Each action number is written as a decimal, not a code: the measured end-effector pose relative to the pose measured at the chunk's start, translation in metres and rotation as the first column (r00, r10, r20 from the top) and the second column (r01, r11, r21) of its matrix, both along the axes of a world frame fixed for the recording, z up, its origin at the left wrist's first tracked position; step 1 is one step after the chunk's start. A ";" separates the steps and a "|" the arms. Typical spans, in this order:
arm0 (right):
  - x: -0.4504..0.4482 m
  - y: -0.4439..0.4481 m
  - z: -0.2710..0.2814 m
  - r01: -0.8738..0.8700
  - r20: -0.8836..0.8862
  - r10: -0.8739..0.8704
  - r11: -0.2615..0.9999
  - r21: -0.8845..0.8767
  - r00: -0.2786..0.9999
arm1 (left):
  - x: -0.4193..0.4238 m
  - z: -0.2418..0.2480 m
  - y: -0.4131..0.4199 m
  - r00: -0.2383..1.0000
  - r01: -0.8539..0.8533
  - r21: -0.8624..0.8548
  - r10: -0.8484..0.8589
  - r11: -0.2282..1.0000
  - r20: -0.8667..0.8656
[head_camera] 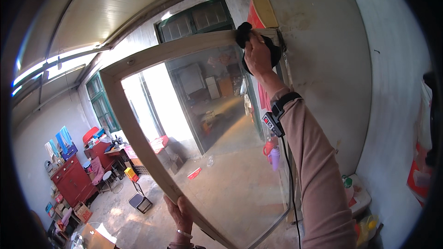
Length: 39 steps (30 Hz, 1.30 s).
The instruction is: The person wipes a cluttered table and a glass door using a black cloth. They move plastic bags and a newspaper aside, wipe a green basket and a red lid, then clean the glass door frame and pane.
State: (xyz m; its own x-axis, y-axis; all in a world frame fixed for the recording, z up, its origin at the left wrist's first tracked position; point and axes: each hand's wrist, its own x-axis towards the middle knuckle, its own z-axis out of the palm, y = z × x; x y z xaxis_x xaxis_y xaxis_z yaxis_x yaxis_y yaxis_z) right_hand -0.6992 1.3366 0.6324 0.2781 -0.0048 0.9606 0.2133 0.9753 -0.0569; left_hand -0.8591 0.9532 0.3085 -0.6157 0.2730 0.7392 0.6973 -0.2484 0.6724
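Note:
A framed glass door (138, 126) with a pale frame stands open before me, tilted in the view. My right hand (258, 53) is raised to the top rail near its right corner and presses a black cloth (244, 34) onto it; part of the cloth hangs behind the hand. Around the right wrist is a strap with a small device (273, 123) and a black cable. Low on the frame's left stile, my left hand (180, 211) grips the edge, with a bracelet at the wrist. Through the glass, a doorway and the floor show.
A folding chair (140, 202) stands on the floor at left, beyond it a red cabinet (74, 180) and a cluttered table. Behind the door's right side is a large grey panel (322, 76). Containers lie at lower right. A purple bottle (274, 158) shows through the glass.

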 end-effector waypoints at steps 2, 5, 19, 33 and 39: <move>0.004 0.023 0.000 0.007 -0.040 -0.007 1.000 0.014 0.999 | 0.003 -0.002 -0.001 0.997 -0.075 0.005 0.075 0.997 -0.036; 0.014 0.056 0.004 0.069 -0.066 -0.067 0.997 0.029 0.996 | 0.006 -0.005 -0.004 0.993 -0.120 -0.002 0.120 0.993 -0.018; 0.038 0.097 -0.009 0.008 -0.075 -0.012 0.999 -0.053 0.997 | 0.004 -0.013 -0.006 0.998 -0.062 0.001 0.062 0.998 0.026; -0.026 -0.088 0.020 -0.184 0.155 0.152 0.958 0.221 0.976 | 0.021 0.004 -0.008 0.995 0.081 0.013 -0.082 0.997 0.064; -0.064 -0.172 0.017 -0.257 0.258 0.177 0.911 0.324 0.950 | 0.022 0.007 -0.007 0.993 0.111 0.030 -0.112 0.993 0.038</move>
